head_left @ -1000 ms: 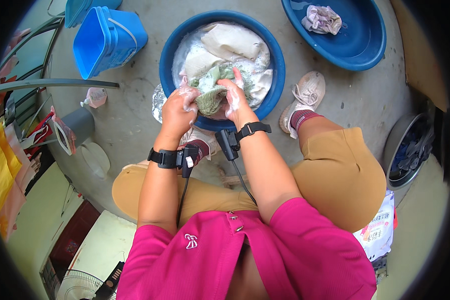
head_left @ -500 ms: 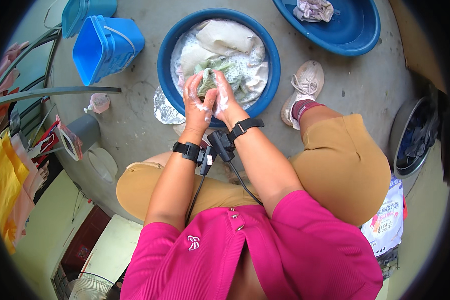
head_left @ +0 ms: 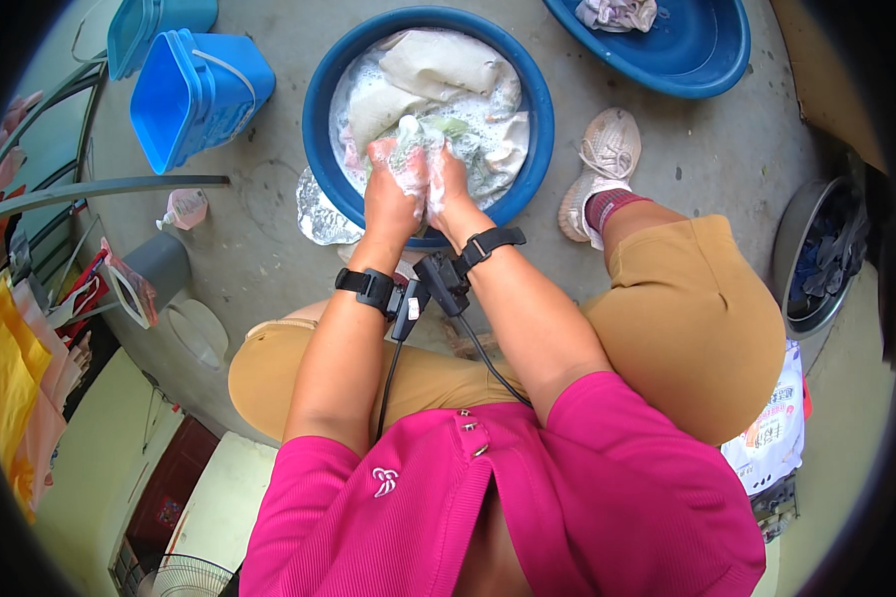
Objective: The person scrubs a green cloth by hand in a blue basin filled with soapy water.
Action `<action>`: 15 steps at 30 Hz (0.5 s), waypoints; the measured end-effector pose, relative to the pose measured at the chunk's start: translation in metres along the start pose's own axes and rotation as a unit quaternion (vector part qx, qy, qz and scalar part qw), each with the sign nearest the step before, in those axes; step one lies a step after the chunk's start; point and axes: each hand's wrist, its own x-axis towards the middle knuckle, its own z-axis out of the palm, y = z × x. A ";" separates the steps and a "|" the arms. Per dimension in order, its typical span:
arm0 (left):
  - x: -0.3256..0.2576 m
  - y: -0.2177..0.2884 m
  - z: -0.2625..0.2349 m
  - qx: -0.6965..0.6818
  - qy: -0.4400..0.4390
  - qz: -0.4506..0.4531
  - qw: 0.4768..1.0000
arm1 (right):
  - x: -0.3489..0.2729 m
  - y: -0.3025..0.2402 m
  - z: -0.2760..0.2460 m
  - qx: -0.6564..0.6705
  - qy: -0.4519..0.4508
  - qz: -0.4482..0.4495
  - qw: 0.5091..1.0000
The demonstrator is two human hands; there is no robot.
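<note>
The left hand (head_left: 394, 202) and the right hand (head_left: 448, 189) are close together, side by side, and both are closed on a pale green, wet cloth (head_left: 408, 135), which is bunched between them. White foam covers part of the fingers, so the exact position of the fingertips I cannot tell. This cloth is inside a round, dark blue plastic basin (head_left: 316, 129), at the side nearer to the person. Behind it, in the same basin, a large cream-white fabric (head_left: 438, 65) lies folded among the soap foam.

The basin stands on a grey concrete floor (head_left: 269, 269). Just beside its left lower edge there is a crumpled, silvery sheet (head_left: 319, 211). Farther left stands a bright blue, square plastic bucket (head_left: 234, 95), with a small, clear pinkish bottle (head_left: 186, 208) near it. At the upper right, a second blue plastic basin (head_left: 702, 55) contains a crumpled, pale lilac cloth (head_left: 617, 14).
</note>
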 end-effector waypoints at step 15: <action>-0.007 -0.033 -0.004 0.235 -0.069 0.112 0.963 | 0.027 -0.032 -0.048 -0.545 0.107 -0.253 0.792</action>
